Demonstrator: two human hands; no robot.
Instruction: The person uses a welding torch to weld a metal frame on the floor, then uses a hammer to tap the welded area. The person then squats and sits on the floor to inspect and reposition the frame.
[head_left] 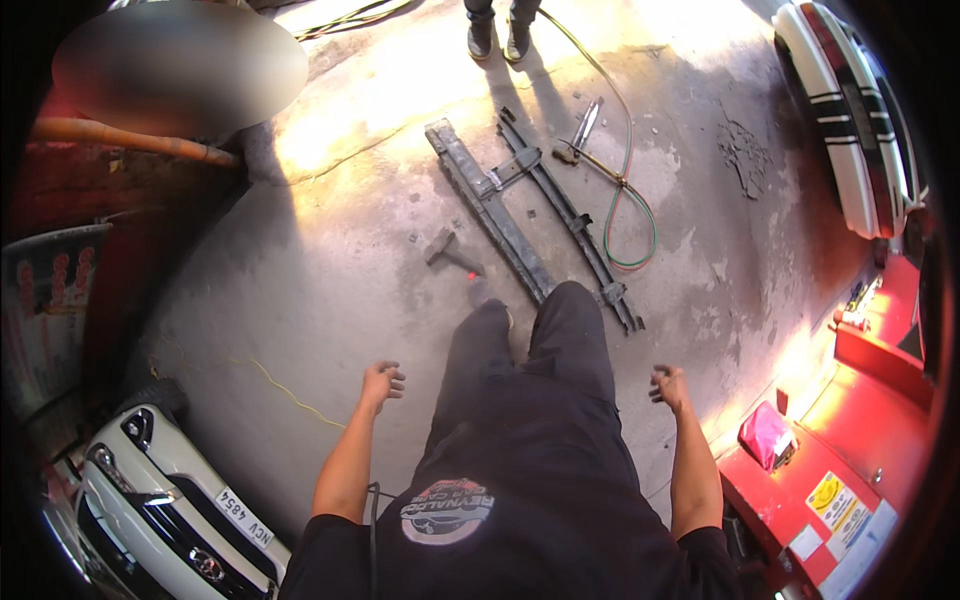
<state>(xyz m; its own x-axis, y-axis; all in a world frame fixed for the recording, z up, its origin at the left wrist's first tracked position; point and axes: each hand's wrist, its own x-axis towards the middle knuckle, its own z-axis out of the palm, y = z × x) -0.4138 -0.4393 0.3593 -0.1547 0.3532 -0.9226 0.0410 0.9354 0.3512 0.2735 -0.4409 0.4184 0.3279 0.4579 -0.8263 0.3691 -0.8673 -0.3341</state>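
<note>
My left hand (383,382) hangs beside my left thigh, fingers loosely bent and apart, with nothing in it. On the other side, my right hand (669,385) is held out from my right leg, also empty with its fingers apart. Neither touches anything. On the concrete in front of my legs lie a thick grey metal beam (490,213) and a thinner dark metal rail (562,203), joined by a cross bracket (517,167). A hammer (462,262) rests near my left foot. Right of the rail lies a gas torch (590,166) with a looped red and green hose (655,232).
Another person's shoes (480,42) stand beyond the metal parts. A white car's front (180,500) is at lower left; a white car body part (850,130) is at upper right. Red cabinets (835,400) line the right. A yellow cord (285,392) crosses the floor left.
</note>
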